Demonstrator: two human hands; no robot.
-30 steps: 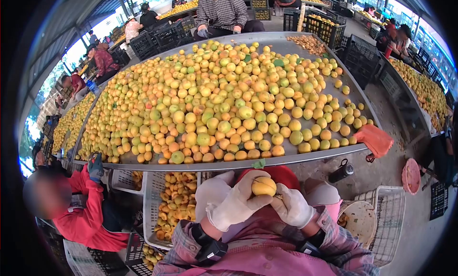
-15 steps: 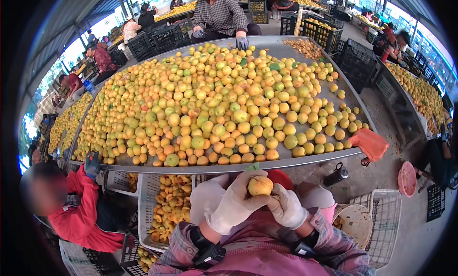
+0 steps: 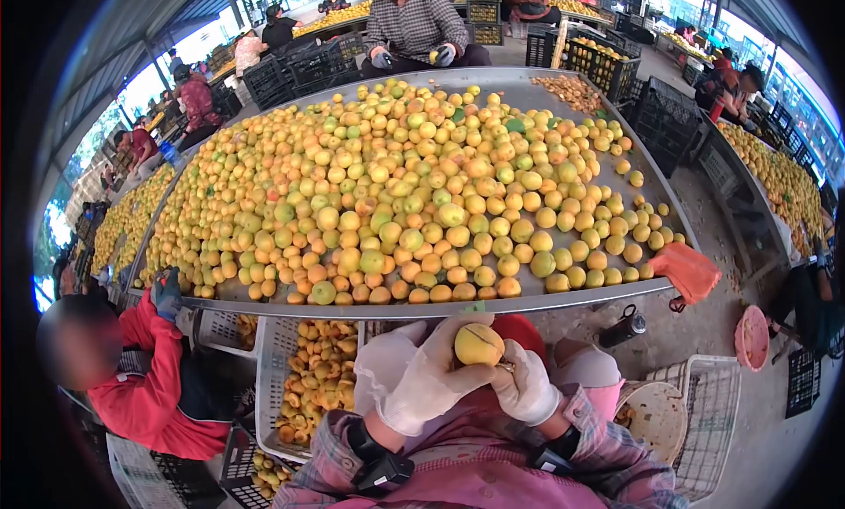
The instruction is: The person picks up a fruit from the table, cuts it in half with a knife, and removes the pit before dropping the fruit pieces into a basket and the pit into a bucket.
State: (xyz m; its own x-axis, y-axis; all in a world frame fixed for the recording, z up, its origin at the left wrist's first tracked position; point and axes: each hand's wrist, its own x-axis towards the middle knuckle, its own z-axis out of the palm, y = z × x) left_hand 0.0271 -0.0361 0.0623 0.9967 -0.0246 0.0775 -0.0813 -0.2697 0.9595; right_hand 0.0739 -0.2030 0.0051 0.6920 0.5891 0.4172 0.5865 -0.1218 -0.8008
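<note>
My left hand (image 3: pixel 427 379), in a white glove, is closed around a yellow apricot (image 3: pixel 479 344) in front of my body. A dark line runs across the fruit's upper face. Touching the apricot's lower right side is my right hand (image 3: pixel 528 388), also gloved, its fingers pinched together. A small dark bit shows at those fingertips, too small to name. Just beyond my hands lies the near edge of a metal table (image 3: pixel 414 311), heaped with loose apricots (image 3: pixel 378 201).
A white crate (image 3: pixel 266 377) of split apricots stands left of my legs. To the right are a bucket (image 3: pixel 664 421), a white crate (image 3: pixel 717 403), a black bottle (image 3: pixel 623 327) and an orange bag (image 3: pixel 691 271). A co-worker in red (image 3: pixel 154 395) sits left; another (image 3: pixel 414 29) sits opposite.
The apricot has turned in my left hand, so its dark line now faces up. The co-worker opposite has drawn both hands back from the heap and now holds a fruit.
</note>
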